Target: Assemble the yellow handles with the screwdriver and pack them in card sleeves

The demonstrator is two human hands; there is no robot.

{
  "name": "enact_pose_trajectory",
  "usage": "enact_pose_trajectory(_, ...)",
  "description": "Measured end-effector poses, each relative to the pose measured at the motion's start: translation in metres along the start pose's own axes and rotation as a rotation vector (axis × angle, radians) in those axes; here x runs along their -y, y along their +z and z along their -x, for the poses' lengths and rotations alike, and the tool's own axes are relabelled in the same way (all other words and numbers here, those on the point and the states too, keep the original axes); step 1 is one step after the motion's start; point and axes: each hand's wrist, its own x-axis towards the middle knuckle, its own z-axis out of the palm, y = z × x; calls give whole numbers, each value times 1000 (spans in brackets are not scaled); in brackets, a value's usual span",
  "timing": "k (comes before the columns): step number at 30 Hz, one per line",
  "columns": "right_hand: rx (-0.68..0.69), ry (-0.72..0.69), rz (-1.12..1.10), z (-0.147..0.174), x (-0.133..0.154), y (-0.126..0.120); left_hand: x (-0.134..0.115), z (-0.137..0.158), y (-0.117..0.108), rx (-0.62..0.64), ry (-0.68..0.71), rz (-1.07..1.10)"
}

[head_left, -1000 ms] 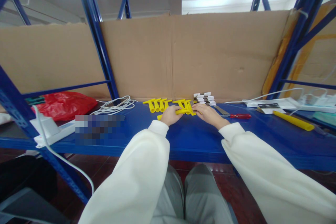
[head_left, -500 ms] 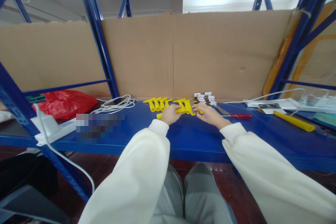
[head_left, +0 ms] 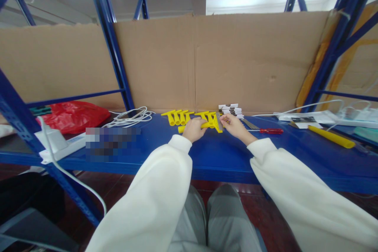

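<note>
My left hand (head_left: 194,129) is wrapped round the handle of a yellow scraper (head_left: 182,129), whose wide head points right. A thin grey blade (head_left: 219,120) shows at that head. Close to the blade, my right hand (head_left: 234,126) has its fingertips pinched together; whatever they hold, if anything, is too small to make out. Behind the left hand stand several more yellow scraper handles (head_left: 177,117) in a row. Others of the same kind lie just beyond the held one and are partly covered by it.
A stack of small white-and-black packets (head_left: 232,110) lies at the back. To the right are a red-handled screwdriver (head_left: 270,130) and a yellow tube-like piece (head_left: 330,137). White cable (head_left: 134,117), a red bag (head_left: 76,116) and a power strip (head_left: 69,145) lie left. Cardboard (head_left: 236,59) closes the back.
My right hand has drawn its fingers up into a pinch by the blade; the yellow bit seen at its fingertips before no longer shows. The held scraper has shifted slightly right.
</note>
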Motion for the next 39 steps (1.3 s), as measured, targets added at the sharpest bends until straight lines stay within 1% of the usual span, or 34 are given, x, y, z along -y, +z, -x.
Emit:
enact_pose_trajectory(3, -55, 161, -101, -2, 0, 5, -3, 0, -2, 10, 18, -36)
enact_pose_trajectory(5, -50, 286, -183, -3, 4, 6, -4, 0, -3, 16, 24, -54)
enact_pose_trajectory(9, 113, 529, -336, -4, 16, 4, -3, 0, -2, 24, 32, -63)
enact_pose_trajectory(11, 146, 605, -381, -4, 21, 3, -1, -1, -1, 20, 34, -49)
enact_pose_trajectory(13, 156, 649, -409, -3, 24, 2, 0, -1, 0, 18, 34, -33)
enact_pose_trajectory(15, 190, 657, -440, 0, 26, 2, 1, -1, 0, 30, 33, -25)
enact_pose_trajectory(17, 215, 637, -470, 3, 28, 2, 0, -1, 1, 57, 40, -24)
enact_pose_trajectory(22, 194, 581, -463, 7, 33, 2, -5, 1, 3, 131, 115, -23)
enact_pose_trajectory(30, 263, 565, -455, 9, 34, 3, -6, 2, 5, 134, 206, -2)
enact_pose_trajectory(34, 271, 577, -447, 11, 32, 2, -4, 1, 6, 149, 205, -7)
enact_pose_trajectory(39, 308, 547, -440, 11, 30, 1, 0, 0, 10, 139, 220, 16)
